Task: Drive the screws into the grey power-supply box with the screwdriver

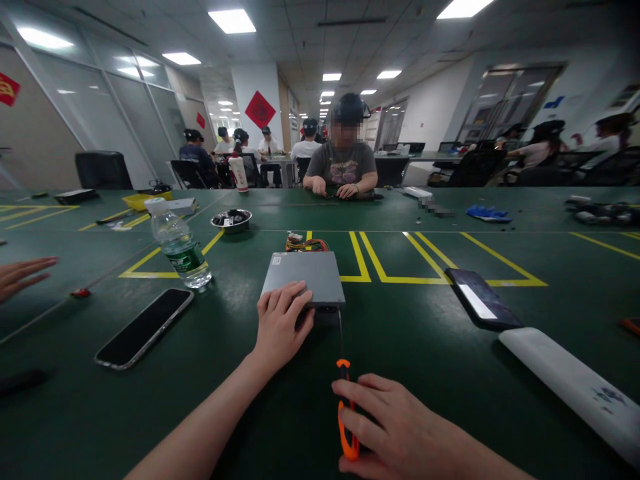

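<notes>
A grey metal computer power supply [306, 267] lies flat on the green table, its bundle of coloured cables [305, 244] spilling out at the far side. My left hand [284, 320] grips its near left edge, fingers bent over the top and thumb by the front face. In my right hand [383, 420] is a screwdriver [344, 380] with an orange and black handle. Its thin shaft points away from me, and the tip meets the near right corner of the power supply. Whether the tip sits in a screw is too small to tell.
Left of the power supply stand a water bottle [183, 250], a phone [145, 328] and a metal bowl of small parts [231, 221]. At right lie a dark phone [480, 300] and a white case [575, 393]. Another person's hand [25, 275] reaches in at left; a person [343, 160] sits opposite.
</notes>
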Demonstrator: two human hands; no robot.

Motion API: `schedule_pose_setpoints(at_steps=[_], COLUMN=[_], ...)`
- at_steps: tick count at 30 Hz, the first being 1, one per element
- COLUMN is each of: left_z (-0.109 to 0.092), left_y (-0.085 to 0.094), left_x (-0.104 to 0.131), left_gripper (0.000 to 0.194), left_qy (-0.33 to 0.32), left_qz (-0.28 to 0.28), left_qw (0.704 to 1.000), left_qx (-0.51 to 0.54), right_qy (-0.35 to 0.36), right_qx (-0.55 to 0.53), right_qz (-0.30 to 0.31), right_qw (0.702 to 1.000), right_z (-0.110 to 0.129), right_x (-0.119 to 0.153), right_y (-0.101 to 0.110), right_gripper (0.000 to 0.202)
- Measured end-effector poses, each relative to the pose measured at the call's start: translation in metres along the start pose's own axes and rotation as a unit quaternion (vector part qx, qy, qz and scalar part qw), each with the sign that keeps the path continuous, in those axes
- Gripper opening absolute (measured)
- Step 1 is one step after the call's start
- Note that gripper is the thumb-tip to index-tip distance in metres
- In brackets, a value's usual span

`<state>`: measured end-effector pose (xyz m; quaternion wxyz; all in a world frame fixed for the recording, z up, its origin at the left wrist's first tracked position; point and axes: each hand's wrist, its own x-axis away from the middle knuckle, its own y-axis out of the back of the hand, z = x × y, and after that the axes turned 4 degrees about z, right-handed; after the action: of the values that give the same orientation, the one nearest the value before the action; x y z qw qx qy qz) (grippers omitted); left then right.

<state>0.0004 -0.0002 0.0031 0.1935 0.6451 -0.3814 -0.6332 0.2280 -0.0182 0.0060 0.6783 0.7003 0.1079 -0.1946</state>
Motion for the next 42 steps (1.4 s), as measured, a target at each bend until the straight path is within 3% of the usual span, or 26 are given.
schedule_pose_setpoints(at_steps=[3, 9, 11, 17, 19, 26, 33, 39, 42], left_z=[-0.0005, -0.0008, -0.0007, -0.001, -0.0008, 0.0, -0.001, -0.0001, 0.0001], left_y=[0.0001, -0.0009, -0.0013, -0.0008, -0.0006, -0.0013, -0.0004, -0.0013, -0.0013], left_x=[0.0003, 0.0007, 0.0006, 0.0005, 0.0006, 0.0013, 0.0014, 0.0013, 0.0015], left_gripper=[0.023, 0.022, 0.022, 0.022, 0.022, 0.023, 0.022, 0.022, 0.022], left_qy=[-0.002, 0.001, 0.0, -0.001, -0.001, 0.002, 0.003, 0.004, 0.004], left_qz=[0.0, -0.003, -0.002, -0.006, -0.005, 0.001, 0.001, 0.003, 0.002], left_qw=[1.0, 1.0, 1.0, 1.0, 1.0, 1.0, 1.0, 1.0, 1.0], left_qx=[-0.001, -0.003, -0.006, -0.013, -0.013, -0.003, -0.005, -0.005, -0.005], right_qy=[0.01, 0.033, 0.021, -0.009, 0.0, 0.02, 0.013, 0.03, 0.013], right_qx=[0.01, 0.004, -0.011, -0.027, -0.01, -0.002, 0.016, -0.006, -0.019], right_qz=[0.018, -0.063, -0.063, 0.077, 0.096, 0.03, 0.055, -0.037, -0.026], right_qw=[1.0, 0.997, 0.998, 0.997, 0.995, 0.999, 0.998, 0.999, 0.999], right_z=[0.0001, -0.0013, -0.0016, 0.0002, 0.0003, -0.0011, 0.0007, -0.0028, -0.0028], right_x=[-0.0033, -0.005, -0.0023, -0.0023, -0.0041, -0.0023, -0.0048, -0.0007, 0.0009], right_y=[0.0058, 0.0038, 0.0021, 0.0054, 0.0053, -0.0011, 0.0067, -0.0016, -0.0013], right_gripper=[0.036, 0.026, 0.03, 0.037, 0.036, 0.027, 0.031, 0.033, 0.037])
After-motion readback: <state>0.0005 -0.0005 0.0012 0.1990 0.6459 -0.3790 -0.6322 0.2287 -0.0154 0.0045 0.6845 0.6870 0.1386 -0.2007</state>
